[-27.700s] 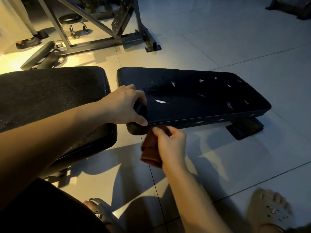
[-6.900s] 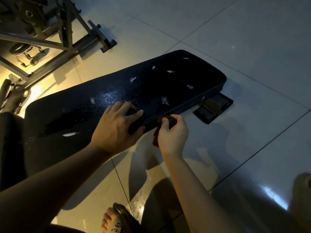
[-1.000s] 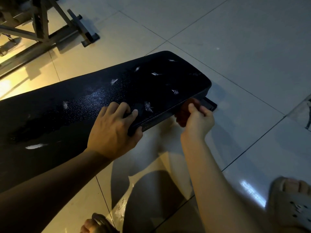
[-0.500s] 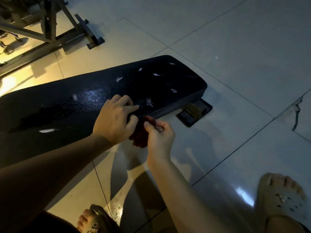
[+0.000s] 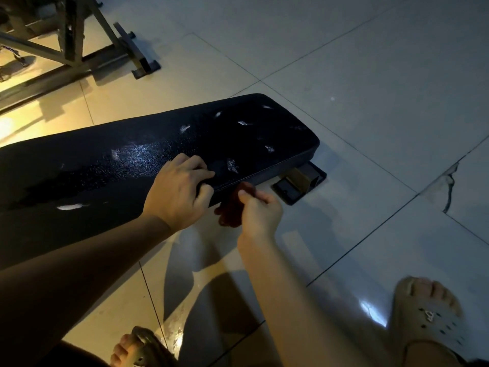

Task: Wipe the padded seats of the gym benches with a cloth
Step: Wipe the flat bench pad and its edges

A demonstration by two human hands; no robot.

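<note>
The right hand has its grip pinched on the dark red cloth, pressed against the near side of the bench, seemingly to wipe it, while the left hand clamps that edge, steadying the pad.

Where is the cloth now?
Head view, centre: the cloth is pinched in the right hand against the near edge of the bench pad, just right of the left hand gripping that edge.
</note>
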